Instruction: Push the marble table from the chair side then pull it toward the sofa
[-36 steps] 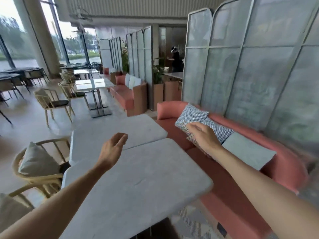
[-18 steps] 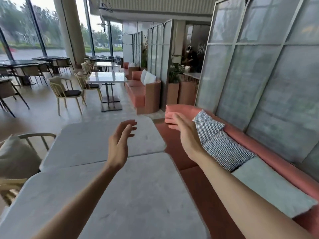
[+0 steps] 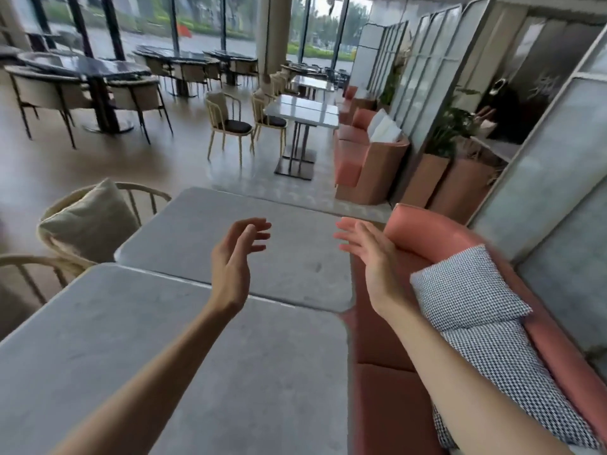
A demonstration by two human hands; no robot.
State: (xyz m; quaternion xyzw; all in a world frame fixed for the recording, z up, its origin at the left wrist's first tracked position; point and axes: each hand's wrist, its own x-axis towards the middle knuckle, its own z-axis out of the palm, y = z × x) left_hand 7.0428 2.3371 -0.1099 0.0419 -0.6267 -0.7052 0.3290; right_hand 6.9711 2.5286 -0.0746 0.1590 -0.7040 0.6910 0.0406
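Note:
Two grey marble tables stand end to end: the near table fills the lower left, the far table lies beyond it. A coral sofa runs along their right side. A wooden chair with a beige cushion stands at the left of the far table. My left hand hovers open above the far table, fingers spread, holding nothing. My right hand is open in the air over the gap between the far table's right edge and the sofa.
Checked cushions lie on the sofa seat against frosted screen panels. Further tables, chairs and a second coral sofa stand beyond. Planters sit behind the sofa's end. Another chair's rail shows at left.
The view has swung left and the hands have come closer together. My right hand moved off the sofa cushions toward the far table's right edge; my left hand stays raised and open.

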